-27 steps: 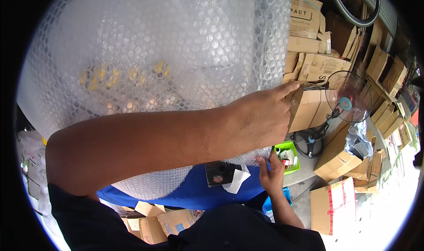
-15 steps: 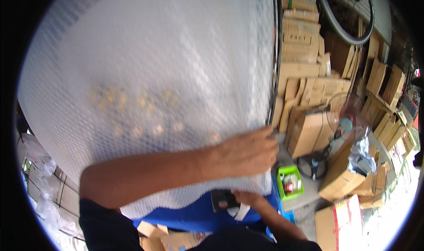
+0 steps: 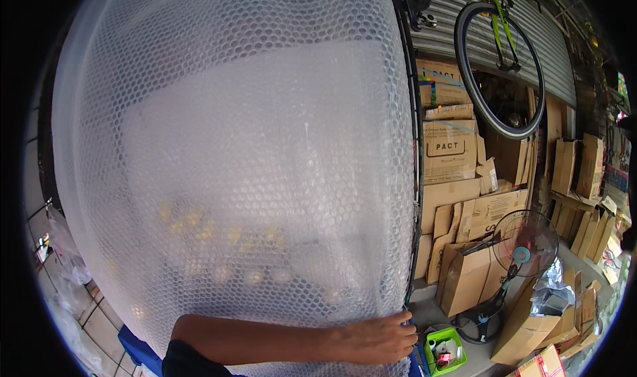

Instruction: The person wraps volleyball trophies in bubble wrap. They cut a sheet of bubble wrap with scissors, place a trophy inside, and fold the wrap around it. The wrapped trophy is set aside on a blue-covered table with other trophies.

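Note:
A large sheet of bubble wrap (image 3: pixel 245 138) spreads over the left and middle of the picture. Blurred yellow and pale shapes (image 3: pixel 212 231) show through it, too hazy to name. My left forearm crosses the bottom, and my left hand (image 3: pixel 378 337) is curled on the wrap's lower right edge, gripping it beside a dark bar (image 3: pixel 414 178). Blue material (image 3: pixel 139 350) shows under the wrap at the lower left. My right hand is out of sight.
Flattened cardboard (image 3: pixel 448 148) is stacked at the right, below a bicycle (image 3: pixel 497 59) by a corrugated metal shutter (image 3: pixel 557 72). A standing fan (image 3: pixel 521 254), a green bin (image 3: pixel 446 350) with small items and several boxes (image 3: pixel 527 337) occupy the lower right.
The view has tilted upward, showing more wrap and the bicycle, so my left arm sits lower in the picture. My right hand, seen earlier near the wrap's lower edge, has left view.

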### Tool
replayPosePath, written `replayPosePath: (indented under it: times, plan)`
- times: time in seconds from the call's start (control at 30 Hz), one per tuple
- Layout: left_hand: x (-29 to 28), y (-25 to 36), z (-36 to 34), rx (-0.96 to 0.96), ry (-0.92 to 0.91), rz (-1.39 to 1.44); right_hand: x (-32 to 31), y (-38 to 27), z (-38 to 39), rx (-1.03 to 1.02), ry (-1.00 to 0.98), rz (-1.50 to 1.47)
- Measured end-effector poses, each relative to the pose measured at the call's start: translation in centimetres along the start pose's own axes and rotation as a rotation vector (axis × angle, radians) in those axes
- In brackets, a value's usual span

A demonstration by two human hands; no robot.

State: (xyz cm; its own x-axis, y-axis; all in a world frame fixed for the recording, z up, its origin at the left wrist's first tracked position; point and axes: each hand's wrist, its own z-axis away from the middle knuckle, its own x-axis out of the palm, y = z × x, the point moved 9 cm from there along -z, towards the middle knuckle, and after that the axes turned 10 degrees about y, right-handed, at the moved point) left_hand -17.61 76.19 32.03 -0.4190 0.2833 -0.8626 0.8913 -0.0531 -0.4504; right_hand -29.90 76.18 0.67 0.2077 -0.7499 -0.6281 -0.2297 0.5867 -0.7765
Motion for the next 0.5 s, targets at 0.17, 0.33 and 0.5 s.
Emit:
replayPosePath:
  times: [0.17,0.33,0.5]
  plan:
    - [0.4,0.3,0.2,0.064,0.199,0.017,-4.2,-0.6,0.2,0.047,0.066,-0.170]
    - [-2.1,2.4,-0.5,0.068,0.272,-0.084,-12.2,-4.6,2.2,0.061,0.154,-0.729]
    - [-0.3,3.0,-0.5,0.097,0.192,-0.091,-24.1,-13.8,3.5,-0.253,0.222,-1.261]
